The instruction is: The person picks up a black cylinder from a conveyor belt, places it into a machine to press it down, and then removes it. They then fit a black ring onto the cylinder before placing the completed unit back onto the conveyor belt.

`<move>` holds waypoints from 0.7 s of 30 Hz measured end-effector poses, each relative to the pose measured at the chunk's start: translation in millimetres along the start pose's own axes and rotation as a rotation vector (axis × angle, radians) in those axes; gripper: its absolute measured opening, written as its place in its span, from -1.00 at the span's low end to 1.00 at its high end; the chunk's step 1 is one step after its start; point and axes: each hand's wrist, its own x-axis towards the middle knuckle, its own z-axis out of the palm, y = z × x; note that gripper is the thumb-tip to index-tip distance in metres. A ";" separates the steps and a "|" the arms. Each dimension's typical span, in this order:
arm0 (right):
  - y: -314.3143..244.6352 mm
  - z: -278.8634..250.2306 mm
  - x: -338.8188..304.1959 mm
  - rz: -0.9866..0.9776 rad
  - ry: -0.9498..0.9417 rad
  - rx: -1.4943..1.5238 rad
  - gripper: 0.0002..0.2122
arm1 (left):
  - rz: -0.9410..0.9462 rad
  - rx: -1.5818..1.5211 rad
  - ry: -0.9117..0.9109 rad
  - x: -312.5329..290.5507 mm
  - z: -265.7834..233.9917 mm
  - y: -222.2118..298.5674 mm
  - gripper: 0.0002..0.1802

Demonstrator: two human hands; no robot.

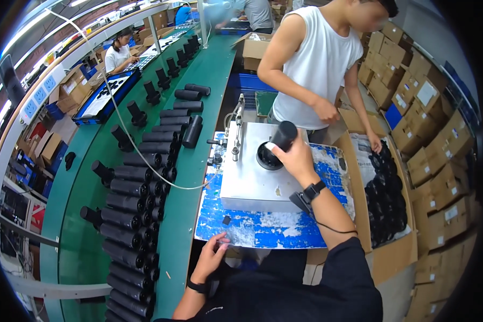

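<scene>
My right hand (295,156) is wrapped round a black cylinder (285,133), which leans over the round black socket (266,163) in the top of a silver metal box (247,185). Whether the cylinder's lower end touches the socket I cannot tell. Valves and a metal rod (237,140) run along the box's left side. The box rests on a worn blue board (284,231). My left hand (211,258) is by the board's front edge, fingers loosely bent and apart, with nothing seen in it.
To the left, a green bench (180,239) carries stacked black cylinders (126,217) and a row of upright black parts (137,112). A co-worker in a white top (319,59) reaches into a carton (362,214) of black parts at my right. A thin hose (169,183) crosses the bench.
</scene>
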 end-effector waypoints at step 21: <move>2.3 45.3 -2.0 0.076 0.210 -0.259 -0.36 | 0.000 -0.011 -0.025 22.2 13.1 9.4 -0.60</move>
